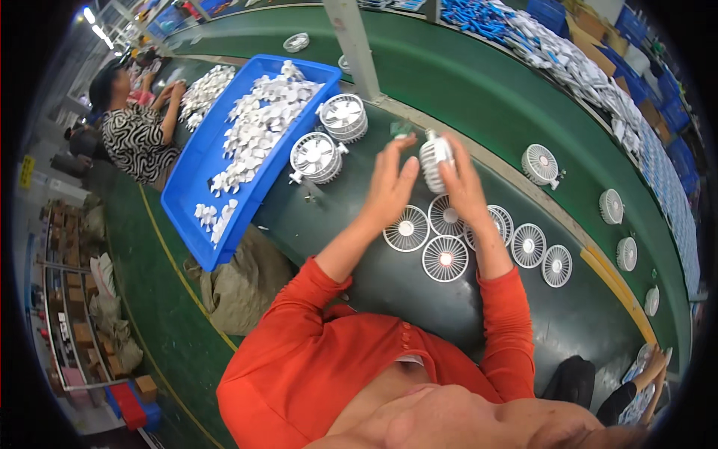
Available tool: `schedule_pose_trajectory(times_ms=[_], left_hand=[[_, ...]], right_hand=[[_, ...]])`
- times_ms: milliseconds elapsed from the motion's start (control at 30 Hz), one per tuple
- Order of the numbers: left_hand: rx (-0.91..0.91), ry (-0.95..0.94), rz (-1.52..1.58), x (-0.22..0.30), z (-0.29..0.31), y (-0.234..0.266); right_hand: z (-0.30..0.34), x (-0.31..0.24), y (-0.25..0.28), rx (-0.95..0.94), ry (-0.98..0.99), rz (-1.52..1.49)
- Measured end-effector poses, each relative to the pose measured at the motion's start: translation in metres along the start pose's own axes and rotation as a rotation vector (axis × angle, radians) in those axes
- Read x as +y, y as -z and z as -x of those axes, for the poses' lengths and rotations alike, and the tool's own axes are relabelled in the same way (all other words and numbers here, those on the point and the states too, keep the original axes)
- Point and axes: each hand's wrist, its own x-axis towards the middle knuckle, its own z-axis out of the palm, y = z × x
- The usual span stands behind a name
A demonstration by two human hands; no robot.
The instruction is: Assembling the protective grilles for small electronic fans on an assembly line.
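My right hand (464, 179) grips a small white fan head (432, 162), its caged side held upright above the dark green bench. Beside it my left hand (392, 181) has its fingers stretched out and the thumb apart, with nothing seen in it. A small greenish piece (402, 129) shows at its fingertips; I cannot tell whether they touch. Below my hands lie several round white fan grilles (445, 259), some overlapping. To the left of my left hand stand two open fan heads with white blades, a nearer one (316, 159) and a farther one (344, 117).
A blue tray (258, 198) of loose white fan blades extends over the bench's left edge. Beyond a metal post (353, 49), a green conveyor (479, 97) carries several fans (540, 164). A co-worker (138, 138) sits far left; another person's hands (652, 370) show lower right.
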Motion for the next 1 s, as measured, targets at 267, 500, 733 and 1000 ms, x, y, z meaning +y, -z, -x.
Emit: schedule_pose_trajectory(times_ms=[267, 500, 733, 1000], left_hand=[[0.142, 0.036, -0.722, -0.028, -0.05, 0.123], [-0.016, 0.15, -0.88, -0.059, -0.087, 0.132], [-0.047, -0.088, -0.847, -0.031, -0.078, 0.126], [-0.162, -0.203, -0.786, -0.015, -0.095, 0.078]], right_hand=[[-0.008, 0.027, 0.099, 0.599, 0.084, 1.051], [-0.007, 0.014, 0.083, 0.314, -0.094, 0.61], [0.003, 0.044, 0.117, 0.289, -0.291, 0.924], [0.011, 0.045, 0.141, 0.482, -0.282, 1.009]])
